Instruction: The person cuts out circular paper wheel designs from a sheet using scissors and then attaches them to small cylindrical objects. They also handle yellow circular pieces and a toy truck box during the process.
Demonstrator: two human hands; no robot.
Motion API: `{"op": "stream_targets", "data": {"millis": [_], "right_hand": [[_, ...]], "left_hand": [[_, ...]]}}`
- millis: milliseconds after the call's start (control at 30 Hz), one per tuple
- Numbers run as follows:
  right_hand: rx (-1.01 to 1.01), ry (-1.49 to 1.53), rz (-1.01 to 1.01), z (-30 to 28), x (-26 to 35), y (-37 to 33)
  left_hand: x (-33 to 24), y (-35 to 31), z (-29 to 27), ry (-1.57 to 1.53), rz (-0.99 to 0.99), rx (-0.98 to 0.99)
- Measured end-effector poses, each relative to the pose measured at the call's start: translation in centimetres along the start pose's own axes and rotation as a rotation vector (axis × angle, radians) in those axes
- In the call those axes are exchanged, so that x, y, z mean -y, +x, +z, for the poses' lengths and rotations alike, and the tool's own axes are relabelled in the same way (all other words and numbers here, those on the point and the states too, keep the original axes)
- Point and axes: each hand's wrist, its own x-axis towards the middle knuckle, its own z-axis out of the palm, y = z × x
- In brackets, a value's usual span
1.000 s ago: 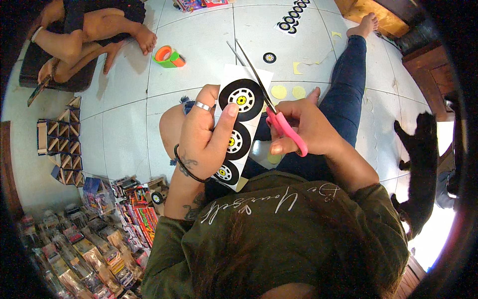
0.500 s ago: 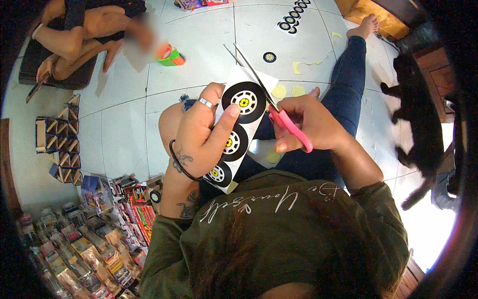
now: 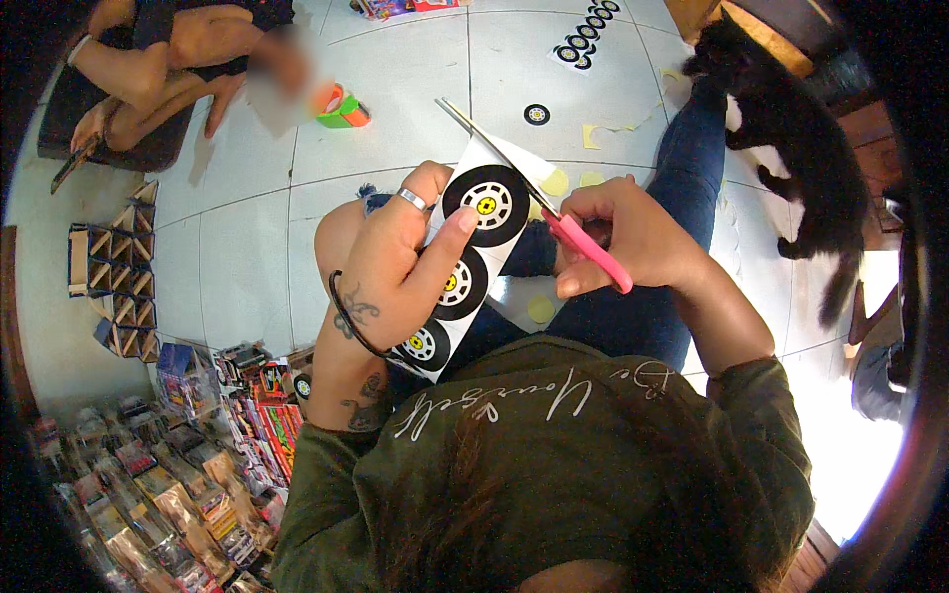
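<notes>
My left hand (image 3: pixel 395 252) grips a white paper strip (image 3: pixel 457 235) printed with black wheels that have white and yellow centres. Its thumb presses on the top wheel, and the other fingers are behind the sheet. Pink-handled scissors (image 3: pixel 593 252) are in my right hand (image 3: pixel 638 232), fingers curled around the handles. The blades lie across the upper right edge of the strip, close beside the top wheel, with their tips nearly together and pointing up and left. Part of the lower wheels is covered by my left hand.
A black cat (image 3: pixel 806 148) stands at my outstretched leg (image 3: pixel 687 148). One cut-out wheel (image 3: pixel 536 115), a sheet of wheels (image 3: pixel 585 38) and yellow scraps (image 3: pixel 593 136) lie on the tiles. Another person (image 3: pixel 163 84) sits at the far left; packaged goods (image 3: pixel 178 474) fill the lower left.
The scissor blades have drawn closer together. My right hand has shifted slightly right. The cat has moved forward, up to my lower leg and foot.
</notes>
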Motion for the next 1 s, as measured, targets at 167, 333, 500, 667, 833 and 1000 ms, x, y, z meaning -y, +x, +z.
{"op": "stream_targets", "data": {"millis": [167, 333, 500, 667, 833, 1000], "right_hand": [[0.012, 0.001, 0.015, -0.4, -0.2, 0.1], [0.05, -0.025, 0.041, -0.9, -0.1, 0.1], [0.064, -0.105, 0.003, -1.4, 0.0, 0.2], [0.095, -0.201, 0.07, -1.9, 0.9, 0.2], [0.179, -0.235, 0.136, -3.1, 0.9, 0.6], [0.164, -0.263, 0.06, -3.4, 0.3, 0.8]], "left_hand": [[-0.1, 0.3, -0.6, 0.16, -0.006, 0.045], [-0.1, 0.3, -0.7, 0.14, 0.001, 0.082], [0.0, 0.5, -0.8, 0.153, 0.042, 0.083], [-0.4, 0.4, -1.9, 0.53, 0.032, 0.098], [-0.1, 1.1, -1.9, 0.562, 0.024, 0.126], [-0.3, 1.5, -1.9, 0.628, 0.025, 0.173]]}}
